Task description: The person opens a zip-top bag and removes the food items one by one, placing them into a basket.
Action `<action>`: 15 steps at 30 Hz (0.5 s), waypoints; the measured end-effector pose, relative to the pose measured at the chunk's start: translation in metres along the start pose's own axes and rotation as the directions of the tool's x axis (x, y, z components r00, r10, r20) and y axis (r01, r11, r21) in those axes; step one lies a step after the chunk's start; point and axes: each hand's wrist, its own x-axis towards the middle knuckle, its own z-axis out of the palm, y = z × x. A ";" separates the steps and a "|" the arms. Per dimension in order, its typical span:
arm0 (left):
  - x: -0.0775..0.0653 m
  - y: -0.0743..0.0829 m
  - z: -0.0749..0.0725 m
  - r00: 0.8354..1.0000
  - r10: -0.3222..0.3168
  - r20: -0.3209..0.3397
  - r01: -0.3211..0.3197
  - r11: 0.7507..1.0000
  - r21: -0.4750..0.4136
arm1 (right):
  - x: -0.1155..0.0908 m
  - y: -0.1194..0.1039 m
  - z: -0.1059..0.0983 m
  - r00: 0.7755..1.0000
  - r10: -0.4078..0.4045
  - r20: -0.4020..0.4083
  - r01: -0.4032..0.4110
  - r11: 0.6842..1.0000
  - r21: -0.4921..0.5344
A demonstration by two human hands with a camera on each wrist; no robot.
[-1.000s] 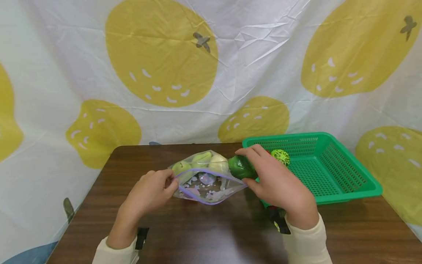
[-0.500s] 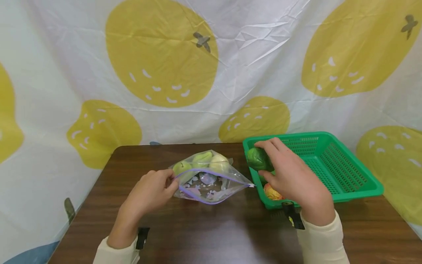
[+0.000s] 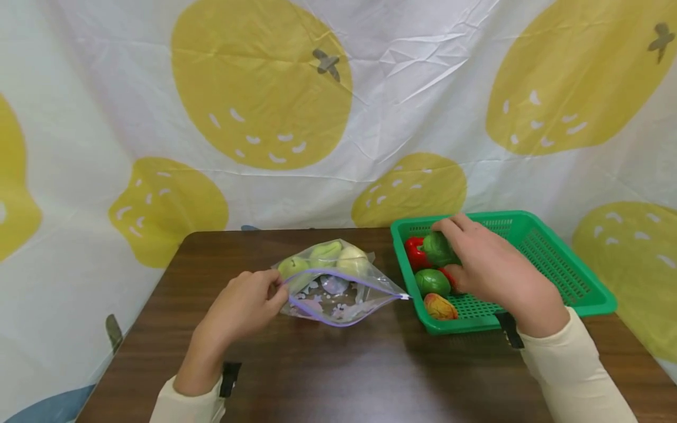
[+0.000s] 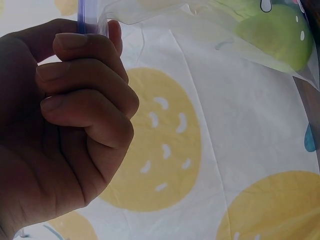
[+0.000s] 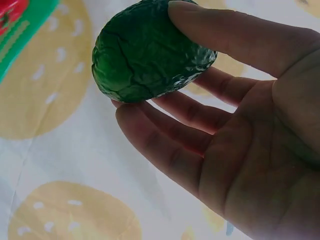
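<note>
My left hand [image 3: 248, 302] pinches the left end of a clear zip bag [image 3: 365, 294] with a purple seal, its mouth spread wide. In the left wrist view, the fingers are curled beside the seal strip [image 4: 89, 17]. Several pale green and whitish round fruits [image 3: 325, 254] show through the bag's far side. My right hand [image 3: 489, 264] is over the left part of a green basket [image 3: 568, 252]. It holds a green cabbage [image 5: 145, 55] with a veined, wrinkled surface between thumb and fingers.
Left in the basket are a red vegetable [image 3: 415, 254], another green cabbage [image 3: 432, 282], a yellow-red fruit [image 3: 440, 306] and a red item [image 3: 456, 278] partly behind the hand. The brown table [image 3: 338, 370] ends at a white cloth [image 3: 285, 200] with yellow fruit prints.
My right hand has carried the cabbage rightward from beside the bag to above the basket, uncovering the basket's contents. My left hand stays at the bag's edge.
</note>
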 end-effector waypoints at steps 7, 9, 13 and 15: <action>0.000 0.000 -0.001 1.000 -0.012 0.008 0.012 1.000 -0.009 | 0.006 0.015 0.003 0.995 0.035 0.094 -0.028 0.997 -0.071; 0.001 0.001 0.000 1.000 -0.013 0.013 0.013 1.000 -0.009 | 0.005 0.020 0.006 0.992 0.040 0.117 -0.029 0.995 -0.096; 0.000 0.002 -0.001 1.000 -0.016 0.013 0.016 1.000 -0.010 | 0.003 0.029 0.011 0.982 0.054 0.179 -0.030 0.990 -0.135; 0.000 0.002 -0.001 1.000 -0.020 0.012 0.021 1.000 -0.011 | 0.003 0.032 0.013 0.976 0.064 0.207 -0.035 0.989 -0.141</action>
